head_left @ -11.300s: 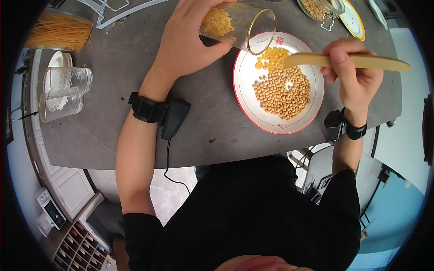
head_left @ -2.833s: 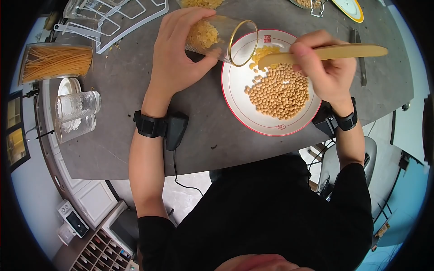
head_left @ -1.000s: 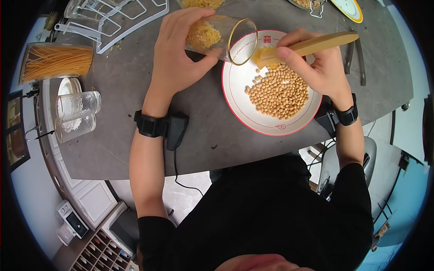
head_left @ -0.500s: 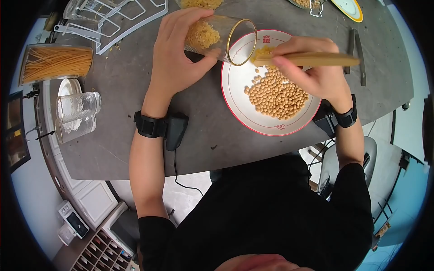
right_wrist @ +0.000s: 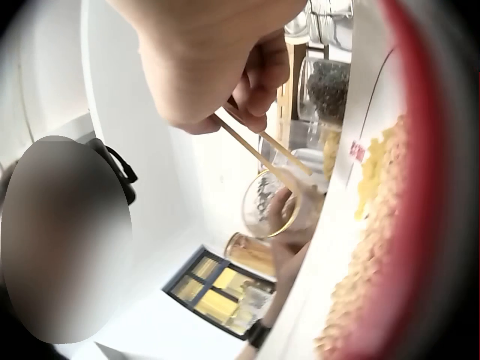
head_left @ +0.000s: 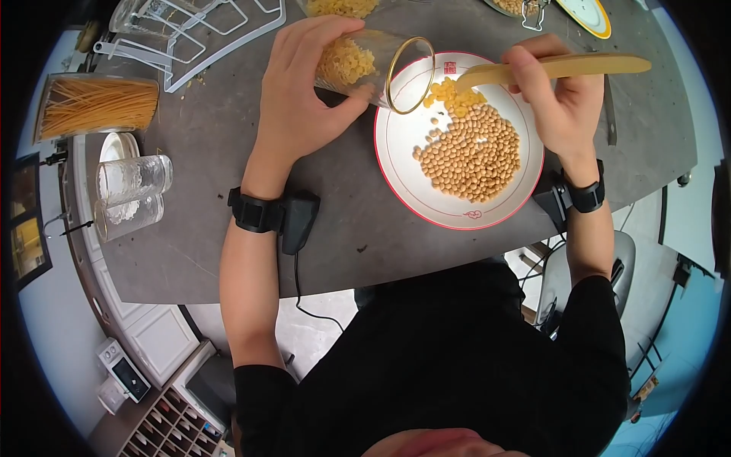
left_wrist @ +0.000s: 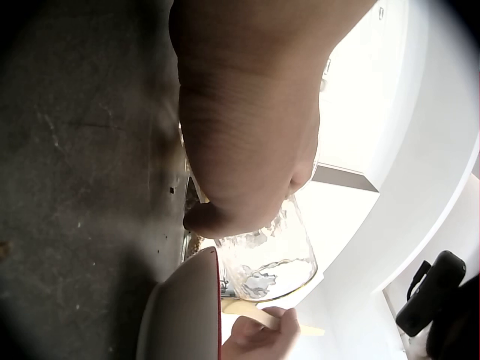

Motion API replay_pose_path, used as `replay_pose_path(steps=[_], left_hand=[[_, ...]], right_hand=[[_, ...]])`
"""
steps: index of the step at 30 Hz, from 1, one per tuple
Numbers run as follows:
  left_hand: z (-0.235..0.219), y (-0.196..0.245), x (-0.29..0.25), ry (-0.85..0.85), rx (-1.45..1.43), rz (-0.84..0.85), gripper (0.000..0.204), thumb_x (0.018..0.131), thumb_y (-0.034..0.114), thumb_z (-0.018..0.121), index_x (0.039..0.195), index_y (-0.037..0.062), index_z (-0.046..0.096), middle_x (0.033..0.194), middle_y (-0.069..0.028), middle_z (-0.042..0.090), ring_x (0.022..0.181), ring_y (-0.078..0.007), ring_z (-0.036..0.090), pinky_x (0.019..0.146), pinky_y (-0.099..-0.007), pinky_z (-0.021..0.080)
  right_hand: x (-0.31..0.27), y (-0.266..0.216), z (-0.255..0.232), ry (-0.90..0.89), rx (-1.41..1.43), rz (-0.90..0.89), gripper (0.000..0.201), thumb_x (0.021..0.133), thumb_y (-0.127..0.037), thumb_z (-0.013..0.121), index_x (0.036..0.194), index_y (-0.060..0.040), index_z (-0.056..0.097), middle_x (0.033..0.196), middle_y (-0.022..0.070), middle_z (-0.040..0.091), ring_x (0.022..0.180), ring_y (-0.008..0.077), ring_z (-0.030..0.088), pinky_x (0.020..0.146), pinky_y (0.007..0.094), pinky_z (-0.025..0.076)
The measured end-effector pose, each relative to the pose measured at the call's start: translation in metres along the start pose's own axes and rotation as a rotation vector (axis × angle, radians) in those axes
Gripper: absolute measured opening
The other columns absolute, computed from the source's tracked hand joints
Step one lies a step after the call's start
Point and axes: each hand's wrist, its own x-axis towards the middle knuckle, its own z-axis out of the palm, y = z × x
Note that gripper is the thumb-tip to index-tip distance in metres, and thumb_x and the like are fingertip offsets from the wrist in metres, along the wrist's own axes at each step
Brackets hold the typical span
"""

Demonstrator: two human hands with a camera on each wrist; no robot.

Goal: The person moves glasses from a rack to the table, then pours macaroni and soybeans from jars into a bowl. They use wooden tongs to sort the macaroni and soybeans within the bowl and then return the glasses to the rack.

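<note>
The left hand (head_left: 301,95) grips a tilted glass jar (head_left: 381,65) part-filled with yellow pasta pieces (head_left: 346,62), its gold-rimmed mouth over the left edge of the white red-rimmed plate (head_left: 407,179). Wooden tongs (head_left: 579,66) are pinched in the right hand (head_left: 563,114), their tips at the small yellow pasta pile (head_left: 454,97) near the plate's top. Tan beans (head_left: 472,156) cover the plate's middle. In the right wrist view, the two arms of the tongs (right_wrist: 259,154) stand apart near the jar's mouth; whether they hold a piece is unclear.
At the left stand a container of spaghetti (head_left: 99,107) and glasses with white contents (head_left: 129,194). A white wire rack (head_left: 186,46) is at the upper left. Behind the plate are a bean jar (head_left: 518,6), a yellow-rimmed dish (head_left: 586,17) and a dark metal utensil (head_left: 611,114).
The right hand and tongs have moved up and right from low over the pasta pile, uncovering more of it. The left hand and jar have barely moved.
</note>
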Motion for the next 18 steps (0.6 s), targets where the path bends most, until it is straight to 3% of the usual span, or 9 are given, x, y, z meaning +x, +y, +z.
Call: replay_pose_path(steps=[2,4,18], left_hand=[[0.0005,0.0008,0.0000,-0.004,0.001,0.004,0.062,0.066,0.011,0.083,0.126,0.0130,0.064,0.123,-0.0062,0.067,0.114,-0.0306,0.060,0.096,-0.0409,0.051],[-0.0002,0.0005,0.0000,-0.006,0.001,0.000,0.063,0.067,0.011,0.083,0.126,0.0129,0.064,0.123,-0.0063,0.067,0.114,-0.0305,0.060,0.096,-0.0409,0.051],[-0.0029,-0.0022,-0.0021,-0.042,0.028,0.010,0.065,0.070,0.015,0.086,0.130,0.0116,0.062,0.127,-0.0072,0.065,0.118,-0.0293,0.060,0.100,-0.0405,0.049]], right_hand=[[0.0041,0.0000,-0.0032,-0.016,-0.161,-0.070,0.022,0.095,-0.020,0.072,0.085,-0.0005,0.075,0.063,0.0038,0.067,0.049,0.0078,0.057,0.047,0.0242,0.039],[0.0039,-0.0008,-0.0034,-0.093,-0.210,0.027,0.024,0.094,-0.023,0.073,0.085,-0.0008,0.075,0.060,0.0034,0.066,0.047,0.0084,0.056,0.046,0.0247,0.039],[0.0018,-0.0028,0.0061,-0.128,-0.200,0.123,0.026,0.094,-0.026,0.075,0.088,-0.0007,0.075,0.062,0.0065,0.069,0.049,0.0114,0.062,0.048,0.0254,0.045]])
